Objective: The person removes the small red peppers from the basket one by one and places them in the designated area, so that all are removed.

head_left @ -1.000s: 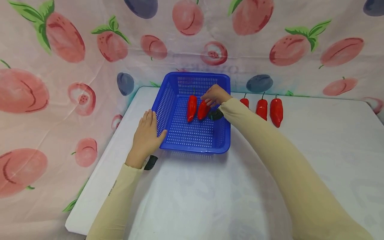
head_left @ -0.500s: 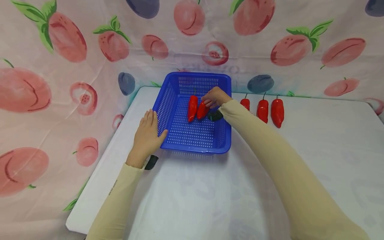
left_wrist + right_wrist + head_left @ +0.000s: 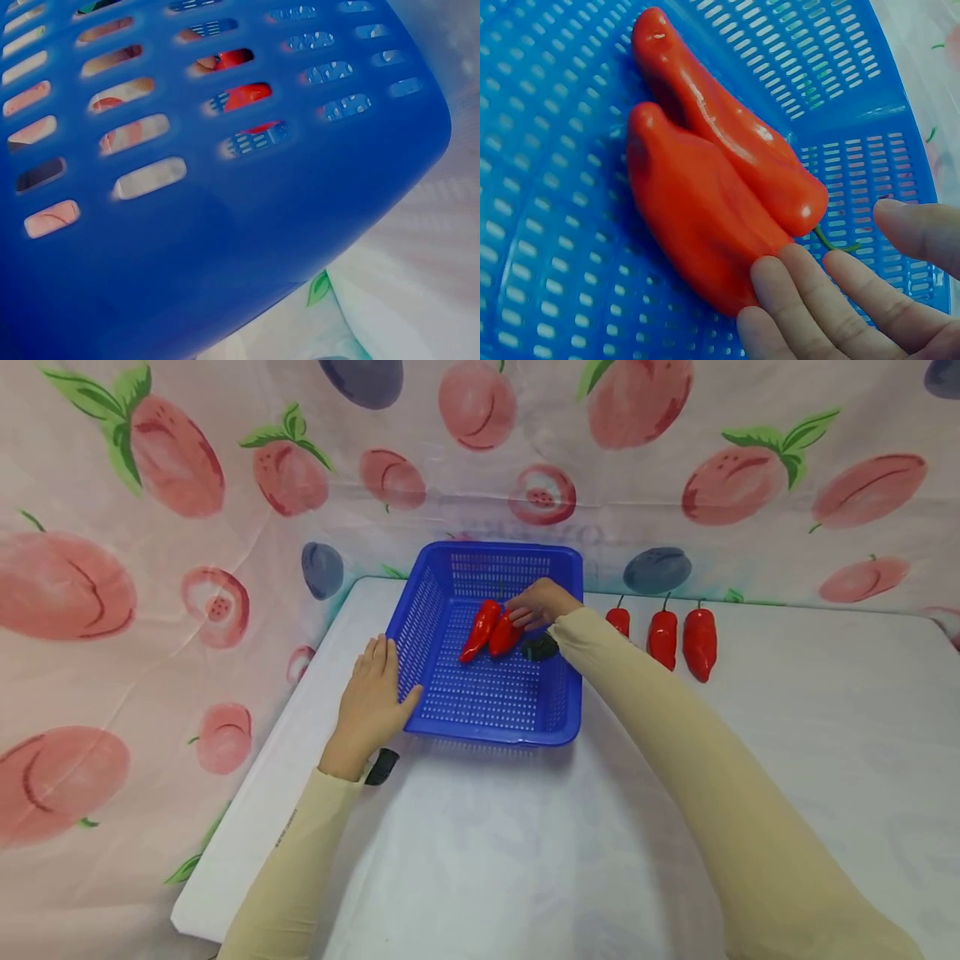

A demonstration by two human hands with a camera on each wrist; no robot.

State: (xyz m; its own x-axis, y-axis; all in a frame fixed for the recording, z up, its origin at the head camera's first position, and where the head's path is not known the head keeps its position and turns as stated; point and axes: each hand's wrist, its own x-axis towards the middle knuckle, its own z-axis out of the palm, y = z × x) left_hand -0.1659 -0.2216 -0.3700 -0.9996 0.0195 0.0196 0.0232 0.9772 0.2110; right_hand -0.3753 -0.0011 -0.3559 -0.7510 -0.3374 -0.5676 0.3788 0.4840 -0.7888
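Red pepper (image 3: 504,638) beneath my right hand (image 3: 545,602), inside a blue basket (image 3: 495,734).

It lies right of centre on the basket floor, alongside a second pepper (image 3: 481,631), tips towards the near side. My right fingertips rest on its thick end, fingers extended and thumb well apart, so nothing is pinched; its stem is hidden. My left hand (image 3: 367,710) lies along the basket's left wall, fingers straight, thumb spread. To the right, three more peppers (image 3: 663,639) lie on the white table (image 3: 525,860), the leftmost partly covered by my sleeve (image 3: 652,702). I judge the pepper light and fairly firm, its glossy skin liable to slip; the surest hold would be round the broad shoulder, thumb opposing fingers, rather than the narrow tip.
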